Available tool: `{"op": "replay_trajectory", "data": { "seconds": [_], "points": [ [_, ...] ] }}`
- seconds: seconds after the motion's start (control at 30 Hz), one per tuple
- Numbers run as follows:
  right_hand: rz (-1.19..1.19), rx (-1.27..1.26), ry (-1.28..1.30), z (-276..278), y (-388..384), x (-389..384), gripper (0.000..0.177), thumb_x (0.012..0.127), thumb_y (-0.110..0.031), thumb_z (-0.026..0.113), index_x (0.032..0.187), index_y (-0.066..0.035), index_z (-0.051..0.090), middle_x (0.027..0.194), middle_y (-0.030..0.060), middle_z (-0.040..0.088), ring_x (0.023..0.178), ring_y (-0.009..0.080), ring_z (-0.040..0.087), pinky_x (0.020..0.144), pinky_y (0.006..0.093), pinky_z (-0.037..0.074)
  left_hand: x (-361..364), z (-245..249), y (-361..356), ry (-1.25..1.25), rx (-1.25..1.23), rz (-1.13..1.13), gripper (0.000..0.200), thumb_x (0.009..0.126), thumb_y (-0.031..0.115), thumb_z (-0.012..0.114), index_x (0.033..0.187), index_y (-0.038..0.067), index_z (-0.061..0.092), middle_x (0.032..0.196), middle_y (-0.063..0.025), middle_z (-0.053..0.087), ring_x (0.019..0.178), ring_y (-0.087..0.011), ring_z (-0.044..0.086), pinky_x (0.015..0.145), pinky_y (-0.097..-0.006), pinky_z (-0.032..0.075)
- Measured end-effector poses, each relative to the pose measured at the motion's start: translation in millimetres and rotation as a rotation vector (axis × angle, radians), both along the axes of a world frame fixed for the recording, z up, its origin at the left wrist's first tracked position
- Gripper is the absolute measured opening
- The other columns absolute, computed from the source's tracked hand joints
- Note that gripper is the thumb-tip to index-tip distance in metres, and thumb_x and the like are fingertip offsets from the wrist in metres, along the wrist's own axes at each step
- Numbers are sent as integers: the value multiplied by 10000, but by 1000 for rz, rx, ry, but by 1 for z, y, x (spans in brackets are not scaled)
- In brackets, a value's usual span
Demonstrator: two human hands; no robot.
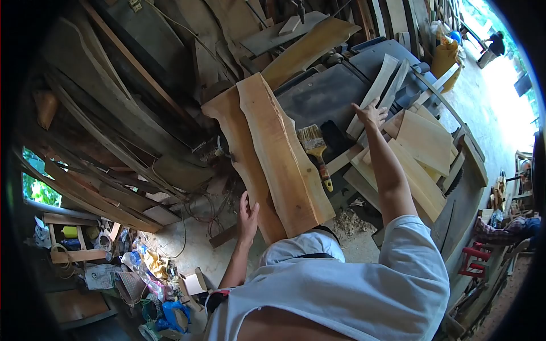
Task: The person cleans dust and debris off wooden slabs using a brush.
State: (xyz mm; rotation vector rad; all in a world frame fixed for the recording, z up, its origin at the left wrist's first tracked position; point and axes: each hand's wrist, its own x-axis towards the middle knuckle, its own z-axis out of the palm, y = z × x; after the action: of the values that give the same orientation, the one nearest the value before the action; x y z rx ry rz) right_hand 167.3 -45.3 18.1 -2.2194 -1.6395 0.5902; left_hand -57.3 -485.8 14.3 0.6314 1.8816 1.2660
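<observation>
My left hand (248, 220) is at the lower left edge of a wavy-edged wooden slab (236, 148), fingers stretched out and apart. A second thick slab (278, 153) with a rough edge overlaps that one. My right hand (372, 115) reaches out to the right with its fingers spread, over a narrow pale board (380, 85), and it holds nothing. A wide paintbrush (316, 150) with pale bristles and a yellow-tipped handle lies just right of the slabs.
Several cut boards (424, 142) are piled under my right forearm. Wood shavings (351, 223) lie below the brush. Long planks (108, 108) lean at the left. Clutter with a blue bag (175, 316) covers the lower left floor. Another person (493, 45) is far off at the upper right.
</observation>
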Motion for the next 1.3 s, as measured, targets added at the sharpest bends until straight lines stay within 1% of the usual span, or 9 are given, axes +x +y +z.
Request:
{"op": "replay_trajectory", "data": {
  "seconds": [0.17,0.37,0.47,0.53,0.6,0.8,0.9,1.1,1.3],
  "points": [
    [-95,-152,-155,5,4,-14,993,735,-390,730,1522,-296,131,1578,209,36,1441,444,85,1136,545,187,0,-5,-2,20,5,32,550,983,201,525,1459,51,294,1467,-228,342,1359,-334,349,1092,-403,316],
    [-47,-98,-183,10,-9,-22,841,761,-279,676,1491,-271,257,1579,165,94,1437,437,102,1100,569,228,-2,-21,-10,20,88,50,505,986,177,520,1437,43,337,1430,-200,406,1315,-279,414,1071,-367,341],
    [459,497,-310,29,-57,-33,499,740,-227,661,1220,-173,534,1349,183,430,1235,376,428,965,516,342,-1,-26,-5,43,123,50,488,987,174,520,1427,43,356,1413,-187,428,1298,-254,433,1059,-351,351],
    [751,379,-254,46,-105,-45,180,801,-247,605,884,-97,660,931,154,658,830,319,656,765,462,515,-3,-27,-8,47,144,44,482,987,177,523,1423,44,366,1400,-181,444,1286,-246,446,1049,-345,359],
    [907,162,-233,43,-154,-43,275,835,-315,607,835,-48,669,867,156,678,760,342,679,668,447,550,-6,-26,-8,39,124,30,469,984,172,527,1412,45,383,1358,-172,485,1236,-238,486,1021,-340,384],
    [737,58,-90,0,-191,-38,286,769,-316,639,834,-40,671,881,157,650,842,346,654,725,450,532,-3,-15,-6,51,76,35,445,987,139,513,1401,38,388,1288,-140,530,1146,-212,532,981,-325,413],
    [682,255,-14,9,-184,-21,233,780,-277,626,796,-46,646,871,157,652,834,352,646,712,469,523,-8,-18,-6,-52,133,0,441,988,126,509,1397,30,377,1294,-129,528,1164,-208,521,993,-320,402],
    [400,317,-224,87,-158,105,106,880,-158,545,920,-88,613,874,137,663,826,320,659,675,454,529,-12,-15,-6,-84,127,-13,445,993,140,493,1404,33,361,1283,-142,532,1176,-201,510,1005,-322,382],
    [178,366,-720,98,-155,232,157,889,-234,561,980,-120,618,988,118,625,966,304,622,773,447,489,-14,-14,-7,-112,145,-30,449,988,130,493,1406,31,361,1245,-128,528,1128,-205,517,984,-314,390]
  ]
}}
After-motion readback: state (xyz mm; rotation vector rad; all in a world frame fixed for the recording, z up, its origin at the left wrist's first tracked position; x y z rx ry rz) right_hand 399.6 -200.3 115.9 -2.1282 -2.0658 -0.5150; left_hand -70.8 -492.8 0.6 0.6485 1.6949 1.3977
